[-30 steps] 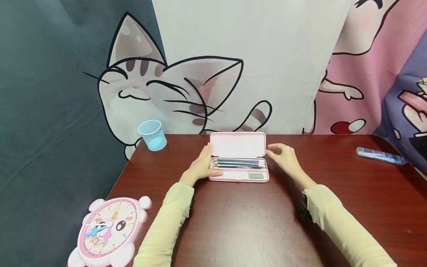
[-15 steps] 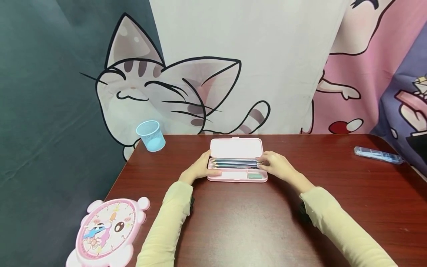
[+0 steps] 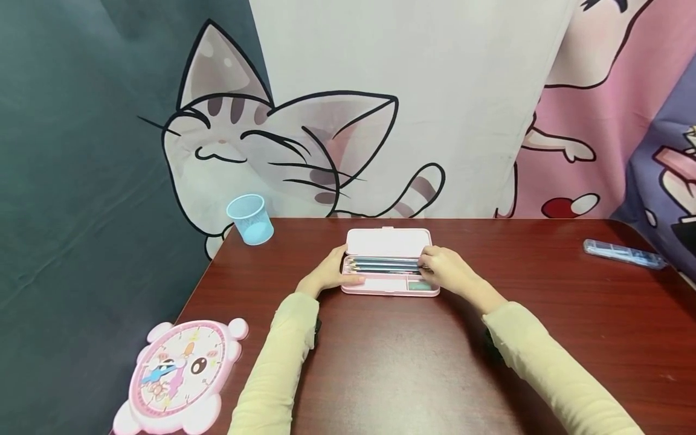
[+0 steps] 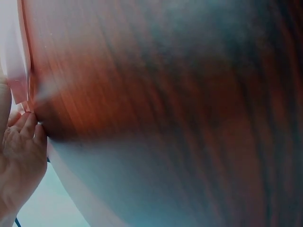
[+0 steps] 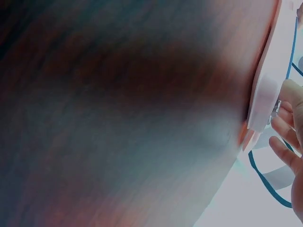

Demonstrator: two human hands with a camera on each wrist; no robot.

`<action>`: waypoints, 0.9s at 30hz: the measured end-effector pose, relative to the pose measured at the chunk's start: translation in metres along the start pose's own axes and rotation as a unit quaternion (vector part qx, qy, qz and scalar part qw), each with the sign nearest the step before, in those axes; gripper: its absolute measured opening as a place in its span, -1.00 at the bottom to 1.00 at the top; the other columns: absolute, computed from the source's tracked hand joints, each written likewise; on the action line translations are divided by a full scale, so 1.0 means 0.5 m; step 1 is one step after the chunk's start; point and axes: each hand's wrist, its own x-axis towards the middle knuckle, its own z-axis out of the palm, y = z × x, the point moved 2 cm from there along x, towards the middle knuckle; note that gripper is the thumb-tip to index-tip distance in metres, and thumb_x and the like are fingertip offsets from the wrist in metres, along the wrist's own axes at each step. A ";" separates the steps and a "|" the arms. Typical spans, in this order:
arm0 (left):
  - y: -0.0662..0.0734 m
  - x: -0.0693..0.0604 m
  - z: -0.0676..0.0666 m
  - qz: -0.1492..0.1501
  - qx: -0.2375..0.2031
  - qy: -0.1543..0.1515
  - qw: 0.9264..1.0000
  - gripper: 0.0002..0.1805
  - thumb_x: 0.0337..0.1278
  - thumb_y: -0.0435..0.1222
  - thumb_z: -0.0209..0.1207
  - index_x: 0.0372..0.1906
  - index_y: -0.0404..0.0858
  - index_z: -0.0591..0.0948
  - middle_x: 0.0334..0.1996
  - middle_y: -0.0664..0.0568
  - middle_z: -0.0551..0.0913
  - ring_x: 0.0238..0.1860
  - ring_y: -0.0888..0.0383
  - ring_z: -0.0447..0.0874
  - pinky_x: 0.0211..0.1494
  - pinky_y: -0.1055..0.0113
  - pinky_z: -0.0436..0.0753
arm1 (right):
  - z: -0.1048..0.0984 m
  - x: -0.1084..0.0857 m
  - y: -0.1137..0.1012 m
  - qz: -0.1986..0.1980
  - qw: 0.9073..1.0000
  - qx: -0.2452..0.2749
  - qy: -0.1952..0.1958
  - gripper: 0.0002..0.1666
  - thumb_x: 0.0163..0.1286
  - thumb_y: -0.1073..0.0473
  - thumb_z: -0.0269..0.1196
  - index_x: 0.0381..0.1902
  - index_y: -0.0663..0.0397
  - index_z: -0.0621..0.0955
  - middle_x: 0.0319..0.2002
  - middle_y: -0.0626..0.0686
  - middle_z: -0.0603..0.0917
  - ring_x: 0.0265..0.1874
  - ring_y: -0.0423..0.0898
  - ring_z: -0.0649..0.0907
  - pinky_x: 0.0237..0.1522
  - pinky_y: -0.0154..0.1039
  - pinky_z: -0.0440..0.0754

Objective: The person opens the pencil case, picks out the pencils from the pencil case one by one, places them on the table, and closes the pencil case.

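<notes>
A pink pencil case [image 3: 388,242] lies with its lid raised near the table's far edge. Inside, several dark pencils [image 3: 383,266] lie side by side behind a small green block [image 3: 420,286]. My left hand [image 3: 326,271] holds the case's left end, thumb over the front part. At the other end, my right hand [image 3: 450,272] pinches at the pencils' right ends; its fingertips are partly hidden. In the right wrist view, thumb and finger of that hand [image 5: 292,125] meet over the case wall [image 5: 265,97]. The left wrist view catches my left hand [image 4: 21,161] beside the case [image 4: 18,87].
A light blue mesh cup [image 3: 252,220] stands at the far left corner. Nearer on the left lies a pink toy clock [image 3: 179,368]. A clear bluish flat box [image 3: 624,254] rests at the far right of the brown table [image 3: 402,368].
My right hand has moved left from beside the lid to the pencils' right ends, its fingers closing there. The lid leans further back. My left hand stays on the case.
</notes>
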 end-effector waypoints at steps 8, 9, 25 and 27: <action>-0.002 0.000 0.006 -0.015 -0.007 0.005 1.000 0.10 -0.21 0.07 0.34 0.43 -0.16 -0.01 0.39 -0.09 0.09 0.36 0.03 0.11 0.40 0.09 0.16 | -0.010 -0.027 0.021 0.052 0.998 0.033 0.001 -0.88 0.07 0.36 0.32 -0.39 0.20 0.59 -0.40 0.07 0.57 -0.36 -0.06 0.57 -0.31 -0.17 0.58; -0.002 0.000 0.006 -0.015 -0.007 0.004 1.000 0.11 -0.21 0.07 0.33 0.43 -0.17 -0.01 0.39 -0.09 0.08 0.37 0.03 0.10 0.40 0.09 0.15 | -0.012 -0.032 0.025 0.060 0.997 0.037 0.002 -0.88 0.08 0.37 0.31 -0.37 0.21 0.59 -0.38 0.07 0.58 -0.34 -0.04 0.57 -0.30 -0.15 0.58; -0.001 -0.003 0.002 -0.012 -0.013 0.006 1.000 0.11 -0.19 0.05 0.33 0.43 -0.21 -0.03 0.39 -0.12 0.08 0.37 0.01 0.09 0.40 0.07 0.13 | -0.054 -0.121 0.109 0.059 0.993 0.048 0.094 -0.81 -0.03 0.54 0.29 -0.47 0.29 0.51 -0.50 0.09 0.51 -0.44 -0.02 0.50 -0.36 -0.12 0.48; 0.002 -0.003 0.002 -0.011 -0.005 0.006 1.000 0.11 -0.18 0.04 0.33 0.43 -0.22 -0.03 0.39 -0.12 0.08 0.37 0.02 0.09 0.40 0.09 0.15 | -0.061 -0.136 0.124 0.063 0.992 0.041 0.098 -0.79 -0.04 0.56 0.28 -0.47 0.29 0.50 -0.51 0.10 0.50 -0.45 0.00 0.49 -0.36 -0.12 0.46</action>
